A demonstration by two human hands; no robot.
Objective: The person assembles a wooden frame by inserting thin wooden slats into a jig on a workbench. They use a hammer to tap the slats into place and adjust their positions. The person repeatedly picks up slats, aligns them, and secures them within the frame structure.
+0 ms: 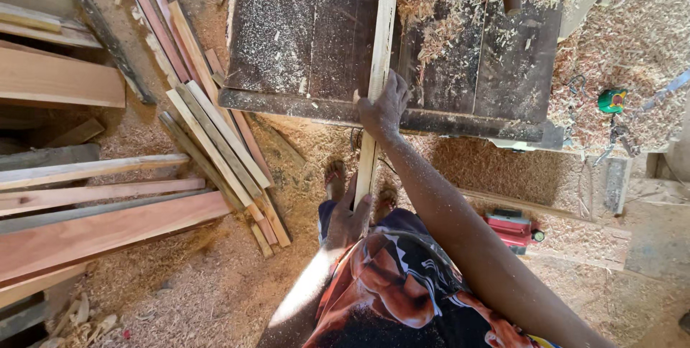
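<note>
A long pale wooden strip (379, 46) lies lengthwise across a dark, sawdust-covered machine table (302, 39) and sticks out over its near edge toward me. My right hand (383, 107) presses down on the strip at the table's near edge. My left hand (347, 222) grips the strip's near end close to my body. Below the strip my two sandalled feet stand on the shavings.
Several thin wooden strips (215, 139) lean in a loose stack at the table's left. Wider boards (100, 229) lie at far left. A red power tool (512, 227) rests on the floor at right, a green object (611, 101) among shavings beyond. Sawdust covers the floor.
</note>
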